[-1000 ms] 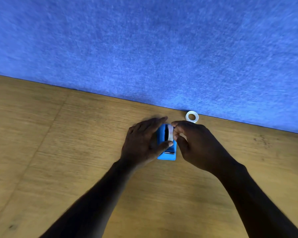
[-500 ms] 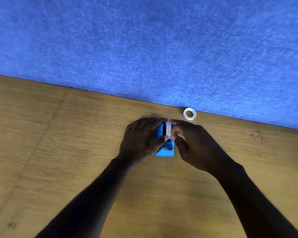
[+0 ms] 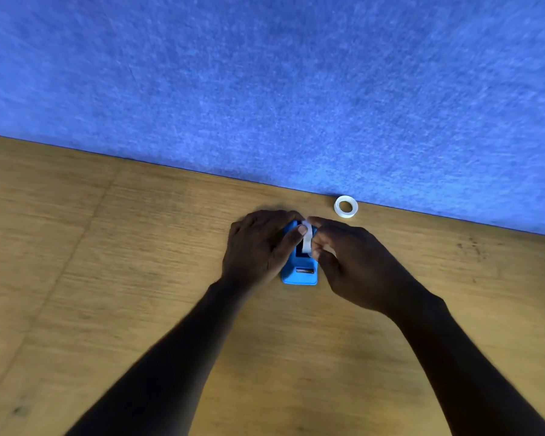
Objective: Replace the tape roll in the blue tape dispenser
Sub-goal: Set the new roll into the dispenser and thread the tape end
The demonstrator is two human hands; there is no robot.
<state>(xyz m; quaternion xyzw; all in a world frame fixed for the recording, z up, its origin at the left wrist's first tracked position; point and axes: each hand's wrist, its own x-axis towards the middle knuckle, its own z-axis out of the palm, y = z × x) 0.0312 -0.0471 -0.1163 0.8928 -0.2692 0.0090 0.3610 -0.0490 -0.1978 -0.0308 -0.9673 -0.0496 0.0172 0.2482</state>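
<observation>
1. A small bright blue plastic tape dispenser (image 3: 299, 275) stands on the brown wood-grain tabletop (image 3: 107, 278), its cutter end toward the person and its far end toward the blue felt-like wall panel (image 3: 265, 89).
2. A white tape roll (image 3: 307, 240) stands on edge in the dispenser's open slot, between the two hands.
3. The left hand (image 3: 258, 247) wraps the left side of the dispenser; its fingers (image 3: 265, 220) curl over the far end, and the thumb tip presses against the left face of the roll.
4. The right hand (image 3: 356, 262) is just beside the dispenser on the right; its fingers (image 3: 320, 223) are drawn together and pinch the right side of the roll, the index tip at the roll's top edge.
5. Whether the roll is fully seated in the slot cannot be told, since the hands cover most of it.
6. A second white ring-shaped tape roll (image 3: 346, 206) lies flat on the tabletop, just against the base of the wall panel, apart from the hands, beyond and to the right of them.
7. Both bare forearms reach in from the bottom edge of the view.
</observation>
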